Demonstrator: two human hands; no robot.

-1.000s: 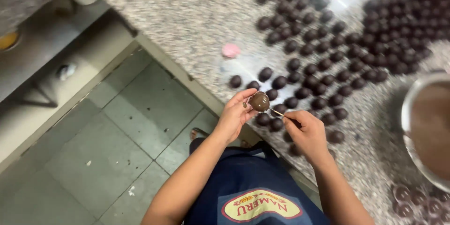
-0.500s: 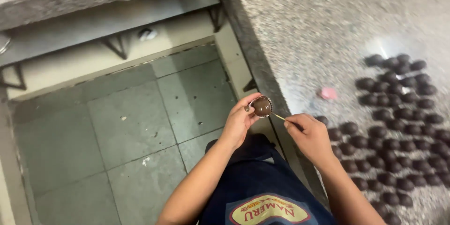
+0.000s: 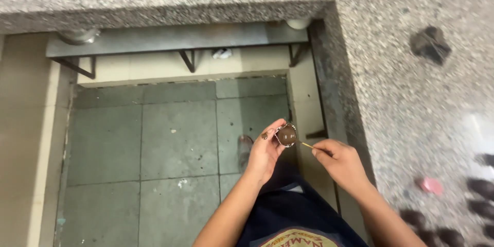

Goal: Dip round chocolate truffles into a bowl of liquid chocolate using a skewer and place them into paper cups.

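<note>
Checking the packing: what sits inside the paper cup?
A brown chocolate ball fills the paper cup in the left hand; a stick pokes it. The cup's bottom is hidden.

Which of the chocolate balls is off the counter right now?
The chocolate ball in the left hand, sitting in a paper cup; the others lie on the granite counter.

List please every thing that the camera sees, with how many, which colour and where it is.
chocolate ball: one, brown, in a small paper cup in the left hand.
thin stick: one, pale, from the right hand to the ball.
dark balls: several, blurred, on the counter at right.
pink item: one, on the counter by them.
counter: speckled grey stone, top and right.
floor tiles: grey-green, below.
apron: dark blue, bottom.
left hand: grip on the cup.
right hand: grip on the stick.
</note>
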